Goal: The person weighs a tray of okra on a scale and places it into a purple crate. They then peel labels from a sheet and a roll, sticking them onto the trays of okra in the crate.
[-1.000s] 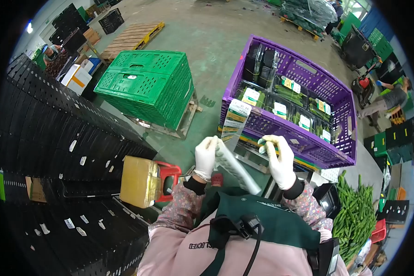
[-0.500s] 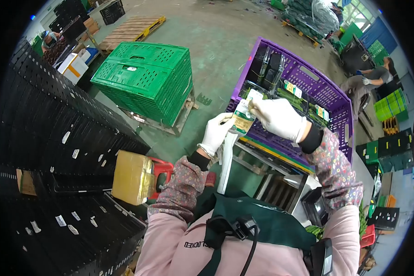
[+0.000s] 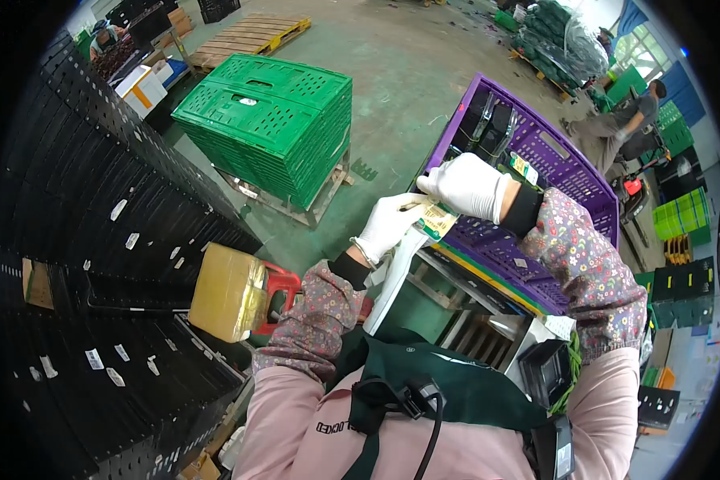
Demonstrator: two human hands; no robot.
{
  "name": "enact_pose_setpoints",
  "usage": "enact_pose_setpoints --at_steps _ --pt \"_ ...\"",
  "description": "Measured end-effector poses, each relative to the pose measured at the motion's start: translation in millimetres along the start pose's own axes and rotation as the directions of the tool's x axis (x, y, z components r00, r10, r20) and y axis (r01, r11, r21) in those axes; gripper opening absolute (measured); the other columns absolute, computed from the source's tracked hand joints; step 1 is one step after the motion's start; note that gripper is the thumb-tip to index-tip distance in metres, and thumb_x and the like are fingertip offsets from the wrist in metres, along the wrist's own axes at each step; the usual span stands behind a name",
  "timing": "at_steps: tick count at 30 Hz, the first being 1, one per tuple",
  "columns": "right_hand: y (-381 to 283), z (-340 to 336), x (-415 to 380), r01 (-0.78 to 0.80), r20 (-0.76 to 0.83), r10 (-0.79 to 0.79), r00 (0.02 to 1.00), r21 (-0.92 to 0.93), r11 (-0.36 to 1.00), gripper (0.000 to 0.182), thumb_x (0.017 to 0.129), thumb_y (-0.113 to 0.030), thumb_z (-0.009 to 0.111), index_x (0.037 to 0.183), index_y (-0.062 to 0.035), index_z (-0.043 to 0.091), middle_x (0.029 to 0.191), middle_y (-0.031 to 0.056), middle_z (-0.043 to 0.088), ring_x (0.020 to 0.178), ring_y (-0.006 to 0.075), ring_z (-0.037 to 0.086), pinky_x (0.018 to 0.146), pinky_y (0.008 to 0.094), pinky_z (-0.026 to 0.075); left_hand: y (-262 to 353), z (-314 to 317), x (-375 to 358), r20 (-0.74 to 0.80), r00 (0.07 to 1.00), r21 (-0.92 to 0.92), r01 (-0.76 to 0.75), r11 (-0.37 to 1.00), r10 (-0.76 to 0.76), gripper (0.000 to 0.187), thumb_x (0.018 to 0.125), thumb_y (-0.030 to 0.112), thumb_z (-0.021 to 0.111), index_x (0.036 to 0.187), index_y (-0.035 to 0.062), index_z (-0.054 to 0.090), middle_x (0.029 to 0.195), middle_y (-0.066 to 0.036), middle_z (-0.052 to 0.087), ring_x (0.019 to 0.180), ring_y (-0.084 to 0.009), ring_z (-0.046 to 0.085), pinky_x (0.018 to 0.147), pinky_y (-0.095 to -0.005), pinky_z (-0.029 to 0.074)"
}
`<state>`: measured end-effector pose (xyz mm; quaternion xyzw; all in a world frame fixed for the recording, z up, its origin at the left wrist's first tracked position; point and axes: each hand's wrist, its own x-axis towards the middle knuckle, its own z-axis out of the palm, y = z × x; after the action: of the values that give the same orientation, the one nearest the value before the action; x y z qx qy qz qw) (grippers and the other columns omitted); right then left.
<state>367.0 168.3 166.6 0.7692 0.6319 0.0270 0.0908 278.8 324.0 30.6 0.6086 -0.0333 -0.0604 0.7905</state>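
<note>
My left hand [image 3: 387, 227], in a white glove, is closed with thumb and fingers pinching a green, white and gold printed label [image 3: 437, 223]. My right hand [image 3: 464, 186], also gloved, is closed, its fingertips pinched at the label's upper edge beside my left fingertips. The right palm hides part of the label and the crate's near corner. Behind the hands stands a purple crate [image 3: 564, 142], with black packs [image 3: 496, 132] and a labelled green vegetable pack [image 3: 523, 167] inside. Below my left hand a long white strip [image 3: 394, 282] slopes down toward my apron.
Green folded crates [image 3: 268, 120] are stacked on a pallet ahead. Tall stacks of black crates [image 3: 96, 240] line my left. A yellowish box [image 3: 228, 293] rests on a red stool [image 3: 282, 290]. Black trays [image 3: 546, 372] lie near my right elbow. A co-worker [image 3: 620, 120] is at the far right.
My right hand has moved left and lower toward my left fingers, and the label has tilted. The co-worker at right has become more upright. The view has shifted slightly.
</note>
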Motion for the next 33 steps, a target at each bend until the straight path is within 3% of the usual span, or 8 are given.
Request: enact_pose_setpoints --at_steps 3,7,10,12,16,19,29,33 --pt "5.3 6.7 2.0 0.035 -0.009 -0.035 0.999 -0.016 0.999 0.016 0.083 -0.017 0.063 0.092 -0.0062 0.056 0.071 0.0102 0.060 0.064 0.0311 0.065 0.055 0.0409 0.051 1.0 1.2 -0.1 0.018 1.000 0.029 -0.008 1.000 0.007 0.031 0.096 0.010 0.063 0.120 -0.0083 0.064 0.109 -0.009 0.071 0.097 -0.0115 0.065 0.086 -0.0264 0.052" --pt "4.9 -5.9 -1.0 -0.262 -0.088 0.263 0.961 0.021 0.965 0.029 0.079 -0.024 0.070 0.093 -0.0043 0.053 0.071 0.0125 0.060 0.069 0.0335 0.065 0.060 0.0422 0.051 3.6 0.4 -6.0 0.041 0.999 0.061 0.001 0.998 -0.003 0.028 0.096 0.011 0.063 0.118 -0.0070 0.065 0.109 -0.008 0.071 0.098 -0.0107 0.064 0.087 -0.0265 0.052" --pt "4.0 -16.1 -11.2 -0.338 -0.148 0.359 0.922 0.149 0.929 0.032 0.085 -0.028 0.071 0.095 -0.0048 0.053 0.075 0.0136 0.063 0.072 0.0333 0.066 0.063 0.0419 0.052 -8.8 -14.3 -17.5 0.160 0.987 0.048 0.024 0.999 -0.031 0.025 0.095 0.010 0.065 0.113 -0.0056 0.067 0.104 -0.007 0.071 0.094 -0.0105 0.065 0.084 -0.0264 0.052" --pt "-8.5 -27.6 -14.3 -0.405 0.022 0.434 0.901 0.407 0.819 0.030 0.086 -0.029 0.070 0.098 -0.0067 0.054 0.077 0.0142 0.063 0.074 0.0325 0.066 0.065 0.0417 0.052 -41.1 -29.3 -23.5 0.268 0.957 -0.003 0.121 0.993 -0.116 0.025 0.095 0.011 0.066 0.114 -0.0047 0.067 0.104 -0.006 0.070 0.096 -0.0100 0.064 0.088 -0.0259 0.051" --pt "-21.8 -11.8 -16.9 -0.225 0.087 0.210 0.974 0.512 0.829 0.021 0.087 -0.020 0.064 0.105 -0.0128 0.058 0.087 0.0128 0.063 0.082 0.0332 0.065 0.070 0.0453 0.048 -44.3 -36.8 -51.9 0.262 0.931 0.136 0.226 0.965 -0.255 0.024 0.094 0.009 0.065 0.114 -0.0042 0.067 0.103 -0.006 0.070 0.098 -0.0111 0.064 0.088 -0.0268 0.051" --pt "-34.1 6.4 -7.9 -0.076 -0.020 0.091 0.996 0.403 0.912 0.019 0.086 -0.023 0.064 0.103 -0.0154 0.059 0.086 0.0109 0.059 0.079 0.0325 0.062 0.067 0.0456 0.046 -36.9 -33.1 -68.7 0.165 0.969 -0.002 0.188 0.982 -0.185 0.023 0.094 0.008 0.064 0.114 -0.0047 0.067 0.103 -0.007 0.070 0.097 -0.0116 0.064 0.088 -0.0269 0.051" --pt "-69.5 -6.4 20.8 -0.089 0.180 0.039 0.983 0.280 0.956 0.014 0.085 -0.019 0.064 0.097 -0.0128 0.059 0.086 0.0075 0.058 0.084 0.0294 0.058 0.070 0.0425 0.046 -38.9 -35.6 -99.1 0.121 0.970 0.030 0.207 0.978 -0.209 0.027 0.093 0.005 0.063 0.118 -0.0050 0.064 0.102 -0.007 0.070 0.093 -0.0120 0.065 0.083 -0.0270 0.053" --pt "-71.0 22.7 30.0 0.160 -0.006 -0.169 0.986 0.354 0.921 0.015 0.081 -0.016 0.063 0.094 -0.0132 0.058 0.081 0.0037 0.059 0.083 0.0253 0.056 0.074 0.0394 0.044 -28.8 -32.1 -107.3 0.074 0.977 -0.067 0.205 0.976 -0.200 0.029 0.092 0.003 0.063 0.120 -0.0061 0.063 0.107 -0.008 0.070 0.097 -0.0117 0.064 0.085 -0.0269 0.053"
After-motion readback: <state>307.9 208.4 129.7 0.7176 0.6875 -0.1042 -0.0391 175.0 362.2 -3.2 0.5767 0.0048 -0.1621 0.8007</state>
